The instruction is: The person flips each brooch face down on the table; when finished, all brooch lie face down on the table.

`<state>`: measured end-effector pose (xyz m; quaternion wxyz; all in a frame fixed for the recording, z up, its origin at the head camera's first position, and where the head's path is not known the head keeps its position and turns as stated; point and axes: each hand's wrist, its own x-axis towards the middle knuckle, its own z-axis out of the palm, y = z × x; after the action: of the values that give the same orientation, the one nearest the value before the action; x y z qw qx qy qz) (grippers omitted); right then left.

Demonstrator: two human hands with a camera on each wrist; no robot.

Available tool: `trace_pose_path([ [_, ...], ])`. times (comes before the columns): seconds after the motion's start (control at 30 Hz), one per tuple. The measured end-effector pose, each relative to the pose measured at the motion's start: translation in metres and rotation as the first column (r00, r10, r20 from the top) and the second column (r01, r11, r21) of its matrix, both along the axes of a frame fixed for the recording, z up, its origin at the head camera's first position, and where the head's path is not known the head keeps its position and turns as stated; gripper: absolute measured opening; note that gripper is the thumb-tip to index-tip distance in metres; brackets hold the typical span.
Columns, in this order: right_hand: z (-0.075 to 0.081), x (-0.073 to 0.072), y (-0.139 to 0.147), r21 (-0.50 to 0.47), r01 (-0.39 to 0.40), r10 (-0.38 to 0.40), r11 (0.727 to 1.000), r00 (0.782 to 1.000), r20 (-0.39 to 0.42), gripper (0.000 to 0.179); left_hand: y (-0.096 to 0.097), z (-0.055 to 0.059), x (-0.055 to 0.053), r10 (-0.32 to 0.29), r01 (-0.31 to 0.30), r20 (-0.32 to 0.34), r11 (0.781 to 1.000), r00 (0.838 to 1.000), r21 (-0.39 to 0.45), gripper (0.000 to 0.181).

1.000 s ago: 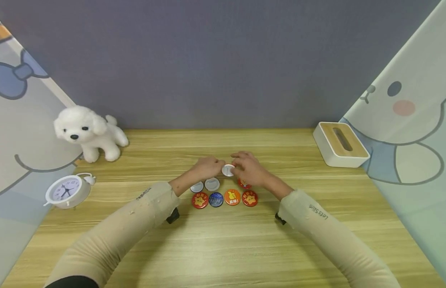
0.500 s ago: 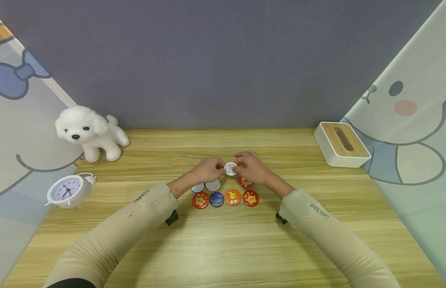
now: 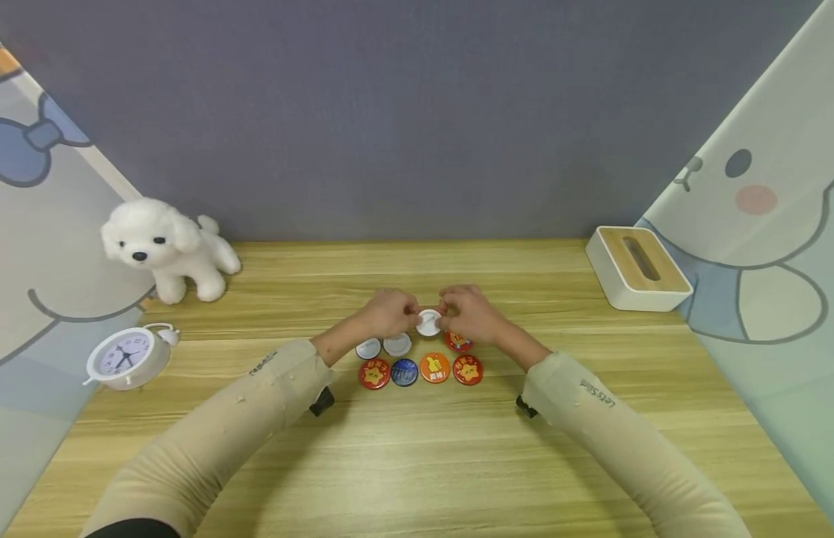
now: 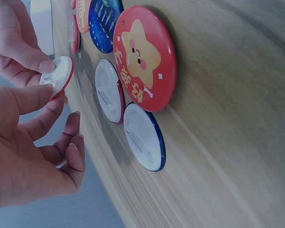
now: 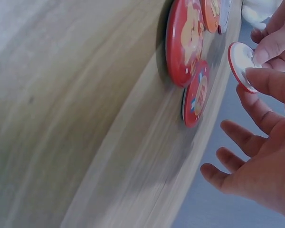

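Grip narrow, left hand [image 3: 388,313] and right hand [image 3: 472,315] pinch one badge [image 3: 428,323].

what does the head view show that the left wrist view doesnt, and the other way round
Only the head view: the white plush dog, the alarm clock and the sleeves.

Only the left wrist view: the palm side of the left hand, its free fingers loosely curled, and the red rim of one face-down badge.

Both: left hand and right hand pinching the held badge, its white back showing; both face-down badges; a red star badge, the blue badge and the wooden table.
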<state>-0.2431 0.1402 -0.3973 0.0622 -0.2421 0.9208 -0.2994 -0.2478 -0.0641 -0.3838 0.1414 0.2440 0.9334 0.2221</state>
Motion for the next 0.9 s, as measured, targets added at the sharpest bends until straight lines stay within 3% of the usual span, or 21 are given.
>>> trace_pose_path([
  [0.17,-0.0017,-0.0006,-0.0004,0.031,-0.019,0.019,0.999,1.000,0.000,0.010,-0.0002,0.0012,-0.0006,-0.044,0.044,-0.005,0.998,0.999,-0.039,0.017],
  [0.4,-0.0003,-0.0002,-0.0019,0.075,-0.004,0.003,0.997,1.000,0.024,0.010,0.0010,0.0013,-0.0019,-0.044,0.045,0.010,0.997,0.999,-0.068,0.021],
  [0.6,0.0012,0.0003,-0.0047,0.157,-0.020,0.019,0.987,1.000,0.010,0.011,0.0009,-0.0019,-0.0021,-0.082,0.080,-0.020,0.993,0.996,-0.085,0.021],
  [0.9,-0.0020,-0.0014,-0.0062,0.181,-0.038,0.036,0.983,0.999,0.015,0.013,0.0019,-0.0062,-0.0017,-0.060,0.059,-0.005,0.991,0.998,-0.116,0.018],
])
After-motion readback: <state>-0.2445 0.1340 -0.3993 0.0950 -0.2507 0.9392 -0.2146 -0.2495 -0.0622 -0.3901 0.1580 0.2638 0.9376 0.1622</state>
